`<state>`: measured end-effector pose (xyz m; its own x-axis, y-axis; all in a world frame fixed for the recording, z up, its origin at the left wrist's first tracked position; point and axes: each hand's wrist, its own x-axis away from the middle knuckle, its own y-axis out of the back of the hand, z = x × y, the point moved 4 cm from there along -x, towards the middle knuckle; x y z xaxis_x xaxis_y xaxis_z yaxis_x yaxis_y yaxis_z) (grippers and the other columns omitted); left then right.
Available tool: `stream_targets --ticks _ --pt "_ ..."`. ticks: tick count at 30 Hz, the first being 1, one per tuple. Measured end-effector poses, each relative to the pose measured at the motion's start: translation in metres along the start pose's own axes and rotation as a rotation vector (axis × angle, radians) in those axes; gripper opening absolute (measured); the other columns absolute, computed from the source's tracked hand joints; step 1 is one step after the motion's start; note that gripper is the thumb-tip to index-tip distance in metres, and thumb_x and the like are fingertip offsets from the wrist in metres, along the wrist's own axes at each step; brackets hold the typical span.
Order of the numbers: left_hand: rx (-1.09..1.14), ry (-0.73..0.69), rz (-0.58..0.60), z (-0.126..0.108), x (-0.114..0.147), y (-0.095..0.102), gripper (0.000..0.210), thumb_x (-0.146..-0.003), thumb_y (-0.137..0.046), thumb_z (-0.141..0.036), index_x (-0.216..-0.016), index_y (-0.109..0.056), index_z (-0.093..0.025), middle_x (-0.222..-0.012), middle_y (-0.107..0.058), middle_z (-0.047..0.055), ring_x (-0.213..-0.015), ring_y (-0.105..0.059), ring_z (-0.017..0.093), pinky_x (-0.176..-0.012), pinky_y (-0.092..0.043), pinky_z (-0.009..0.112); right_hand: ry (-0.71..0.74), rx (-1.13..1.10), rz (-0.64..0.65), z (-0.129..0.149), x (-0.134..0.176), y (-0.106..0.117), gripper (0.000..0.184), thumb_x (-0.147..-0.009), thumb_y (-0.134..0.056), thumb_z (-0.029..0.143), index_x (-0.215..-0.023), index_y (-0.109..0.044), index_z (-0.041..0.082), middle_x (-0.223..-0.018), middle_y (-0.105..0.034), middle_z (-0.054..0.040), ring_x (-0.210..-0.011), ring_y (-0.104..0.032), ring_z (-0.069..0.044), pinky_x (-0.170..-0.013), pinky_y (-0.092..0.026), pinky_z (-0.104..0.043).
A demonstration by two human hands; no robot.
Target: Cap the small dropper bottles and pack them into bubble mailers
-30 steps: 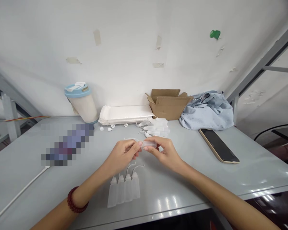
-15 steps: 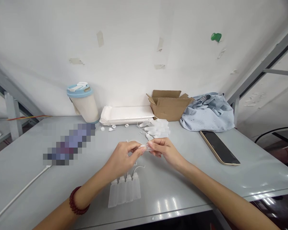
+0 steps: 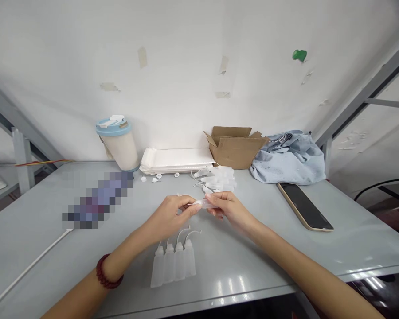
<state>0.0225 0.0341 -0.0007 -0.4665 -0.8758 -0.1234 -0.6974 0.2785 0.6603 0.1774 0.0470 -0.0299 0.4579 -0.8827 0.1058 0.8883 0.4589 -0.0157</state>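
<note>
Left grip (image 3: 171, 217) and right grip (image 3: 232, 210) pinch one small bottle (image 3: 209, 204)

Thumb and fingers of each are clamped on the translucent small bottle, one at either end, and it lies roughly sideways between them over the counter (image 3: 252, 270). Fingers hide part of it. Nearer the person, four bottles (image 3: 179, 264) lie side by side in a row, with thin curved strips (image 3: 194, 231) at their necks. Just beyond the right grip, a heap of bottles (image 3: 221, 180) lies before a cardboard box (image 3: 237, 153) with its flaps up. White packages (image 3: 177, 157) are stacked by the wall (image 3: 173, 97), a few loose white caps (image 3: 176, 175) in front. A lidded cup (image 3: 120, 148) stands to the left; a phone (image 3: 305, 207) and bunched blue cloth (image 3: 287, 164) lie to the right.
</note>
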Motion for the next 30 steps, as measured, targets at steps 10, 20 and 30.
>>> stream_targets --ticks 10,20,30 --pt "-0.651 0.037 -0.287 0.083 -0.012 0.051 0.031 -0.086 -0.037 -0.020 -0.103 -0.062 -0.013 -0.108 -0.061 0.015 -0.102 -0.056 0.030 -0.086 -0.045 0.043 0.418 0.764 -0.388 0.008 -0.003 0.025 0.038 -0.096 -0.033 0.035 -0.126 -0.053 0.021 -0.090 -0.059 -0.0052 -0.084 -0.053 -0.019 -0.075 -0.043 -0.032" --pt "-0.676 0.009 -0.263 0.109 -0.021 0.047 0.036 -0.084 -0.033 -0.012 -0.101 -0.065 -0.010 -0.105 -0.062 0.018 -0.098 -0.059 0.028 -0.087 -0.046 0.042 0.638 1.390 -0.474 -0.013 -0.031 0.027 0.020 -0.092 -0.046 0.020 -0.108 -0.057 0.016 -0.094 -0.067 -0.0096 -0.083 -0.054 -0.022 -0.070 -0.036 -0.032" --pt "-0.677 0.075 -0.237 0.108 -0.018 0.047 0.034 -0.080 -0.036 -0.012 -0.093 -0.067 -0.014 -0.095 -0.067 0.016 -0.092 -0.062 0.028 -0.082 -0.048 0.039 0.674 1.632 -0.544 -0.014 -0.029 0.021 0.008 -0.089 -0.058 0.027 -0.090 -0.061 0.019 -0.081 -0.064 -0.0065 -0.078 -0.048 -0.021 -0.066 -0.026 -0.031"
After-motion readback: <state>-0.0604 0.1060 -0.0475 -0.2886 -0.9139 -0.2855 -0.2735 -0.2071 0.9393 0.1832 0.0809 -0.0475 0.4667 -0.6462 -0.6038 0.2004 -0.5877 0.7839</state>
